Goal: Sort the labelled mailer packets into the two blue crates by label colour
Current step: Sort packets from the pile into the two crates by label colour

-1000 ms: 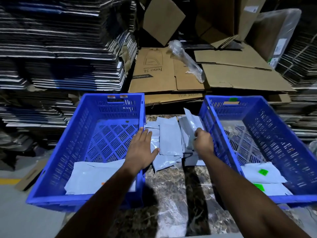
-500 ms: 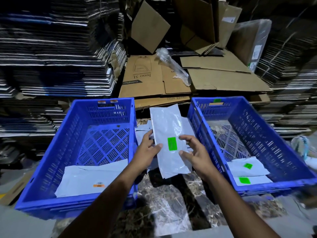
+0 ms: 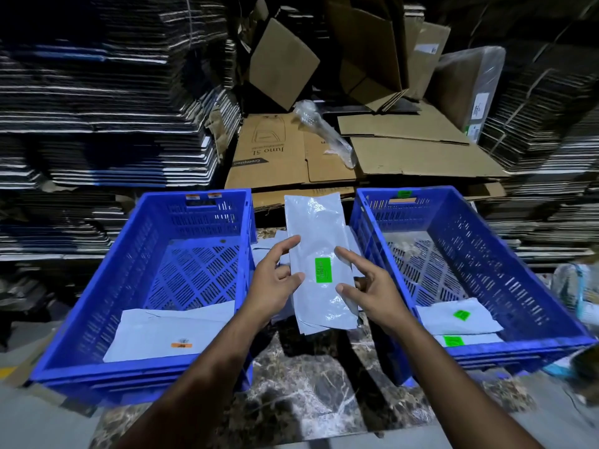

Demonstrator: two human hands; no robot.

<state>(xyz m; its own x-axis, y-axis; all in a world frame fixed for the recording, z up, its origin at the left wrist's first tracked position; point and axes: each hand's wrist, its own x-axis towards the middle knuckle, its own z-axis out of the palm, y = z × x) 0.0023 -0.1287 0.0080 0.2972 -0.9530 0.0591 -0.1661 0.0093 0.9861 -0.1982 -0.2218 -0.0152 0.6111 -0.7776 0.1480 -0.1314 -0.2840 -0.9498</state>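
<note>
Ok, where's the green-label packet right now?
In the head view it's mid-frame, the green-label packet held up between the two crates, left hand pinching its left edge, right hand by its right edge.
</note>
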